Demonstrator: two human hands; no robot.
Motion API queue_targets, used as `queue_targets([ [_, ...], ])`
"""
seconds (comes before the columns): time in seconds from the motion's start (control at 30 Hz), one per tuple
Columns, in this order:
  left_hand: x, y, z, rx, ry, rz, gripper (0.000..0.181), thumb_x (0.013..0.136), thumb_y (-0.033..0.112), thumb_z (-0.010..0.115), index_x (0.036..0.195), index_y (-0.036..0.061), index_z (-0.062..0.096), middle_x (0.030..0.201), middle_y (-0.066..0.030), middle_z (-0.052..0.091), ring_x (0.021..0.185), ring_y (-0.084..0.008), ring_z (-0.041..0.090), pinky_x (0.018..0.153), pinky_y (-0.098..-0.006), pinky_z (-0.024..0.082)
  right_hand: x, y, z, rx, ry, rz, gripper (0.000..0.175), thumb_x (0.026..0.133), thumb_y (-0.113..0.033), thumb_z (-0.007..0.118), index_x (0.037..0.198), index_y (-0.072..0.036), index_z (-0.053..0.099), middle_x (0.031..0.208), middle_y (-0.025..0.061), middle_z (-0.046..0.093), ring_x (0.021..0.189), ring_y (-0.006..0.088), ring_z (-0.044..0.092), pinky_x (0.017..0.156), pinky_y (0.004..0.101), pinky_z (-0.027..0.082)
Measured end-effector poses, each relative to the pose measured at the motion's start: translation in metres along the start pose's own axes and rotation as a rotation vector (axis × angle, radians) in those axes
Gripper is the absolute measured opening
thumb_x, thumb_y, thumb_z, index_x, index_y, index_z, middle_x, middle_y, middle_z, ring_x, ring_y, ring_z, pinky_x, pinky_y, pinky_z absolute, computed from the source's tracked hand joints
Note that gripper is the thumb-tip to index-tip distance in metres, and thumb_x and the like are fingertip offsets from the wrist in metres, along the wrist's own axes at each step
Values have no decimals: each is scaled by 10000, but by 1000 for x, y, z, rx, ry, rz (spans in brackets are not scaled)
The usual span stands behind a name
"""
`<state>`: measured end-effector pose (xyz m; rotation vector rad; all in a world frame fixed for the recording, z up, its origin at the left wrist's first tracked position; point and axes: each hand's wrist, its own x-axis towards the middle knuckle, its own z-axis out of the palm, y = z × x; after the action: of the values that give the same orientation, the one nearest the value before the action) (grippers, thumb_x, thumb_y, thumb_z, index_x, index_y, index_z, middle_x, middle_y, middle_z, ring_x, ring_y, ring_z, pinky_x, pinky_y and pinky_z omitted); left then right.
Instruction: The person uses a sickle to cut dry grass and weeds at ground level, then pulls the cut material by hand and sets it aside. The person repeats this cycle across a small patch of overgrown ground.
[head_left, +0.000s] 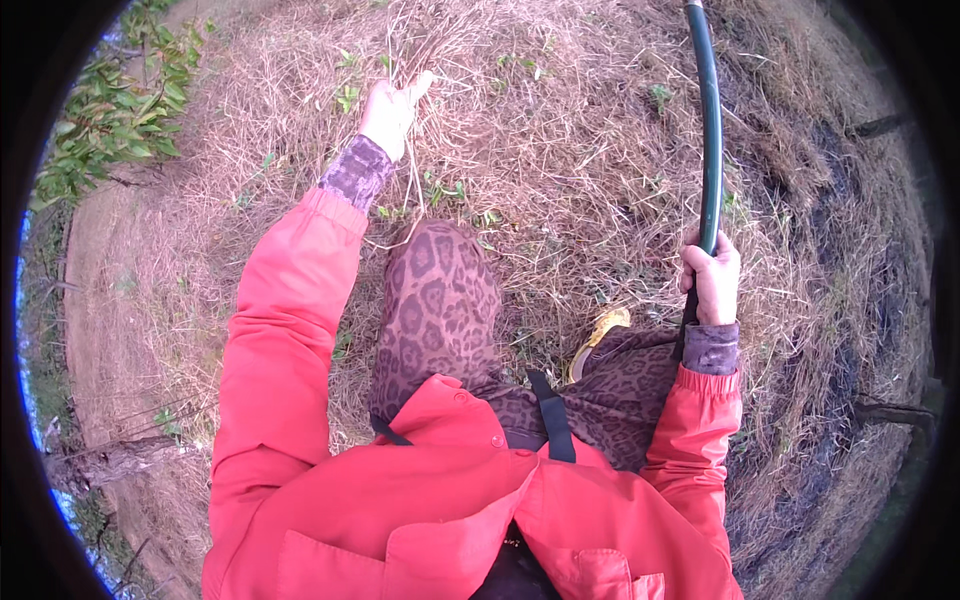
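My left hand (390, 112) is stretched forward, closed round a bunch of dry grass stalks (416, 176); a few long stems trail from it towards my knee. On the right, my right hand (709, 274) grips the lower part of a long, slightly curved dark green handle (709, 127). That handle runs up to the picture's top edge, where a bit of pale metal shows; the tool's head is out of view. A black strap or lower grip hangs below the hand. Dry cut grass (570, 150) lies on the ground before me.
A leafy bush (120, 112) stands at the upper left. A weathered wooden post (120, 461) with thin wires lies at the lower left. Dark sticks (892, 412) show at the right rim. My yellow shoe (600, 337) is between my legs and the grass.
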<state>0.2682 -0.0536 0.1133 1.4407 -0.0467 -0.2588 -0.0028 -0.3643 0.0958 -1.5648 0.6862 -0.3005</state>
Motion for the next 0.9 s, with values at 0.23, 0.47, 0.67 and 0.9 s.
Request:
queue_targets([
  [0.23, -13, -34, 194, 160, -289, -58, 428, 764, 348, 694, 753, 41, 395, 886, -143, 550, 834, -155, 506, 785, -325, 448, -8, 2, -54, 111, 421, -143, 99, 716, 47, 527, 792, -14, 512, 567, 5, 483, 367, 68, 418, 330, 196, 347],
  [0.47, -57, -105, 304, 883, -953, 98, 1033, 600, 516, 751, 1303, -84, 292, 1304, -279, 364, 1214, -338, 385, 1021, -368, 320, -14, 5, -72, 160, 599, -215, 104, 727, 53, 537, 792, -16, 495, 558, 14, 474, 367, 75, 422, 332, 201, 349],
  [0.67, -37, -131, 251, 861, -890, 31, 625, 674, 291, 750, 1186, 31, 503, 1188, -178, 515, 1130, -270, 478, 969, -352, 376, -11, 11, -74, 143, 571, -151, 106, 722, 53, 521, 786, -23, 485, 546, 10, 464, 359, 78, 412, 331, 202, 340],
  [0.9, 23, -67, 122, 789, -705, -104, 168, 772, 168, 682, 762, 21, 601, 624, -16, 585, 487, -54, 528, 441, -199, 455, -9, 16, -40, 59, 275, -7, 97, 730, 36, 528, 805, -22, 505, 538, -1, 465, 361, 69, 410, 327, 196, 323],
])
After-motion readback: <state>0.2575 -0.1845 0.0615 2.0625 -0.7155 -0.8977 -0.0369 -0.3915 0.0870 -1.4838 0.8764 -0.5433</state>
